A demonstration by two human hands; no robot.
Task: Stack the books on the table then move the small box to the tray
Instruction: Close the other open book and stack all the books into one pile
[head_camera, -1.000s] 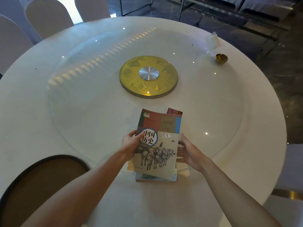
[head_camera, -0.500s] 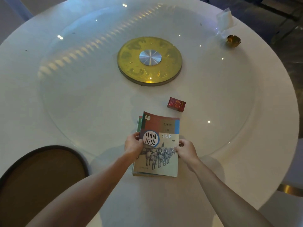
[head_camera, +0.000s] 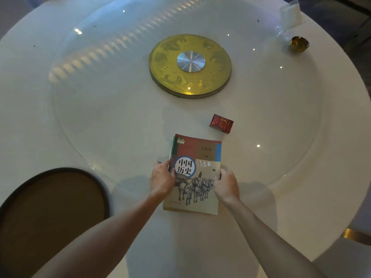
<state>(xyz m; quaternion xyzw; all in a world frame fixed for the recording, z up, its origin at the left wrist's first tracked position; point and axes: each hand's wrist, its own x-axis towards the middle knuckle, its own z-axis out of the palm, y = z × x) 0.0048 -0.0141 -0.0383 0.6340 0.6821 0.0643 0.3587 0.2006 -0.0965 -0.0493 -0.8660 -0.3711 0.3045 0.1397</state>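
A stack of books (head_camera: 197, 155) lies flat on the white round table (head_camera: 301, 177), near its front edge. The top cover shows horses and a red band; a green book edge peeks out at the stack's left. My left hand (head_camera: 161, 178) grips the stack's left edge, thumb on the cover. My right hand (head_camera: 225, 185) holds its right edge. A small red box (head_camera: 221, 123) lies on the glass just beyond the stack, to the right. A round brown tray (head_camera: 50, 213) with a dark rim sits at the lower left.
A glass turntable (head_camera: 90, 117) covers the table's middle, with a gold disc (head_camera: 189, 66) at its centre. At the far right stand a small gold bowl (head_camera: 298, 44) and a clear plastic packet (head_camera: 289, 15). A chair's gold trim (head_camera: 355, 235) shows at the right.
The top book came down onto the stack and both hands squared it up. The red box, earlier hidden behind the lifted book, is now in plain sight. The camera tilted downward.
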